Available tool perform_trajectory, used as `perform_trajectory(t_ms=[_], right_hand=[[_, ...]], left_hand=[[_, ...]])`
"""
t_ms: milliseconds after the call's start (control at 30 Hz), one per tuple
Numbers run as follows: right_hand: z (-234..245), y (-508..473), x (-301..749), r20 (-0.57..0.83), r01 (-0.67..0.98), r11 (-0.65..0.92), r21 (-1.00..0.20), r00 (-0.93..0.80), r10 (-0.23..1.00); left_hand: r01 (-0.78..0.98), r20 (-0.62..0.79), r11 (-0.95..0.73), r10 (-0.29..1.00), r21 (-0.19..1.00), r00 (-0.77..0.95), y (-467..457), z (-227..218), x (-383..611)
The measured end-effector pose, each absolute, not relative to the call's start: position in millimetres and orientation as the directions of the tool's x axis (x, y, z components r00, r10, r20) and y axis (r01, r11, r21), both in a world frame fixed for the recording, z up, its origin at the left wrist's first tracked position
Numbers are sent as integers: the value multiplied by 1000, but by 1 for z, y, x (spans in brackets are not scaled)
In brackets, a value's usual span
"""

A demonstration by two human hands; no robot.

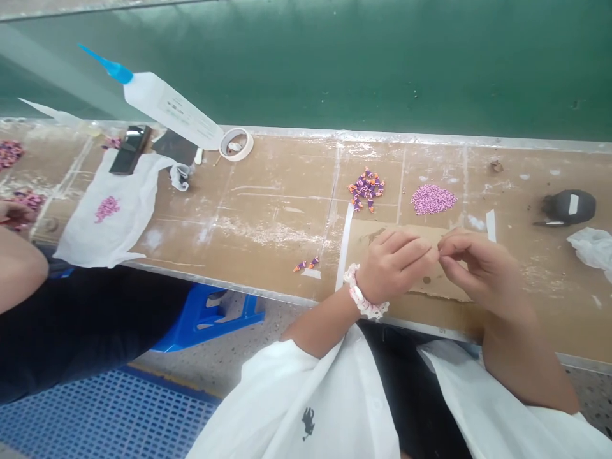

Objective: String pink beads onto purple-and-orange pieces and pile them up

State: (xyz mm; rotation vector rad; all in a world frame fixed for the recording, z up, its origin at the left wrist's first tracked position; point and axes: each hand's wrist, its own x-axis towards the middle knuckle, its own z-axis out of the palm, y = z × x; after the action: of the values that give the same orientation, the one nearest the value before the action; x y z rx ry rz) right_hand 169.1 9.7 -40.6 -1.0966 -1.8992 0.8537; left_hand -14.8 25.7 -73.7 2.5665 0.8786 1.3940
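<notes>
My left hand [396,266], with a white scrunchie [364,294] round the wrist, is closed over a cardboard sheet [366,239] taped to the bench. Close beside it, my right hand [471,268] has its thumb and fingers pinched together. The fingertips of both hands nearly meet, and whatever they hold is too small or hidden to make out. Beyond my hands lie a heap of small purple and orange figures [366,189] and a pile of tiny pink pieces [433,199]. Two more purple-orange pieces [306,264] rest left of my left wrist.
A white bottle with a blue nozzle [172,108] leans by a tape roll [236,145]. At left are a phone [131,150], a white plastic bag [90,223] and a co-worker's arm [19,268]. A dark rounded object [571,207] stands at right.
</notes>
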Motion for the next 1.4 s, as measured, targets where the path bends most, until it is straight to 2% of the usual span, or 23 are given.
perform_trajectory(t_ms=[133, 300, 367, 500, 633, 800, 1000, 1100, 1233, 1400], right_hand=[[-40, 12, 169, 288, 381, 429, -819, -373, 882], [-39, 15, 172, 285, 396, 476, -785, -451, 846], [-41, 17, 174, 248, 502, 520, -691, -511, 823], [-49, 20, 175, 221, 687, 626, -369, -590, 777], [-55, 19, 172, 169, 655, 685, -317, -672, 721], [-59, 18, 169, 138, 662, 713, -231, -703, 697], [-59, 18, 167, 108, 672, 714, -196, -709, 697], [-53, 18, 168, 118, 669, 716, -199, -709, 695], [-44, 17, 176, 195, 676, 679, -285, -653, 732], [-47, 13, 178, 271, 680, 674, -289, -617, 739]], left_hand=[[409, 689, -799, 593, 441, 417, 22, -79, -13], [409, 734, -796, 587, 446, 341, 22, -81, -21], [457, 726, -761, 618, 459, 300, 24, -83, -34], [642, 670, -623, 708, 447, 220, 23, -90, -76], [795, 595, -435, 795, 422, 119, 13, -98, -126], [877, 479, -220, 878, 428, -14, -1, -105, -170], [915, 446, -172, 895, 364, -9, -11, -112, -187], [933, 332, -139, 943, 332, 23, -14, -112, -186], [942, 185, -113, 981, 315, 56, -19, -105, -186], [957, 31, -116, 993, 265, 112, -27, -95, -183]])
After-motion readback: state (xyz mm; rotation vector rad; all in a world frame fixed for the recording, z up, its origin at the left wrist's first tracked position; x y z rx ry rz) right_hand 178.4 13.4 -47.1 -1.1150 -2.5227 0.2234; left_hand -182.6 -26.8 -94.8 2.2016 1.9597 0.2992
